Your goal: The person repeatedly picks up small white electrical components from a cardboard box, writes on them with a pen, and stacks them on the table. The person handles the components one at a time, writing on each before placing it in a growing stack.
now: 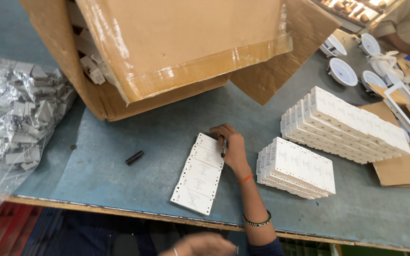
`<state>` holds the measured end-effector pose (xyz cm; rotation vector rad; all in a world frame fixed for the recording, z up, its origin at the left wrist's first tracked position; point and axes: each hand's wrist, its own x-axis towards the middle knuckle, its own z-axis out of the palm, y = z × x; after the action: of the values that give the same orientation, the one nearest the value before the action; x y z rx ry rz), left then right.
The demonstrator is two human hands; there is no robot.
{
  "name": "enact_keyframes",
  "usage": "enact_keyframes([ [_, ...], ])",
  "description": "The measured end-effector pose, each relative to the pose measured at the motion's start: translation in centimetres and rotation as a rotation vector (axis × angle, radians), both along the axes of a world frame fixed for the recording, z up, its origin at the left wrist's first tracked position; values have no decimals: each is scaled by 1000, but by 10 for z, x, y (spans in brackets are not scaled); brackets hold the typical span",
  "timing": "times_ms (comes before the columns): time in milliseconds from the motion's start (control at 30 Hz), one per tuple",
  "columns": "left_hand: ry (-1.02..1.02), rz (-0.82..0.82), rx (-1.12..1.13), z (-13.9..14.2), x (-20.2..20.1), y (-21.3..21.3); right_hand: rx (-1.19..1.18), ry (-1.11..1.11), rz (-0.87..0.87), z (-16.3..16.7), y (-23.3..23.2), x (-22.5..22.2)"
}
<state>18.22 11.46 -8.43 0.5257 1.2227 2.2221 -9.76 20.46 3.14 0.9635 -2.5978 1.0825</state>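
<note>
The right hand (pixel 231 144) is closed around a dark marker (pixel 223 147), tip down on the top card of a row of white cards (pixel 198 174) laid overlapping on the blue counter (pixel 119 156). The row's long axis runs from the hand back toward the counter's near edge, slanting a little to the person's left, so the unmarked length of it lies below and left of the marker tip, toward the body. The left hand (pixel 200 245) sits low at the frame's bottom edge, blurred and mostly cut off (whether it is open or holding anything cannot be told); the right hand is plainly nearer the cards. A marker cap (pixel 134 157) lies apart to the left of the row. To the right stand two stacks of white cards (pixel 300 166), and behind is a tipped cardboard box (pixel 176 47). A clear bag of grey parts (pixel 15 114) rests at far left.
</note>
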Motion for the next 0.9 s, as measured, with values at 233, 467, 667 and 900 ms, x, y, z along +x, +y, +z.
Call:
enact_keyframes([
  [233, -547, 301, 160, -82, 16, -33, 4, -38, 97, 10, 4, 18],
  [467, -612, 474, 319, -62, -7, -21, 59, -87, -16, 8, 5, 39],
  [667, -605, 473, 156, 5, -16, -36, 80, -25, -156, 4, 7, 59],
  [900, -150, 909, -254, 55, -13, -64, 23, -32, -236, 3, 15, 87],
])
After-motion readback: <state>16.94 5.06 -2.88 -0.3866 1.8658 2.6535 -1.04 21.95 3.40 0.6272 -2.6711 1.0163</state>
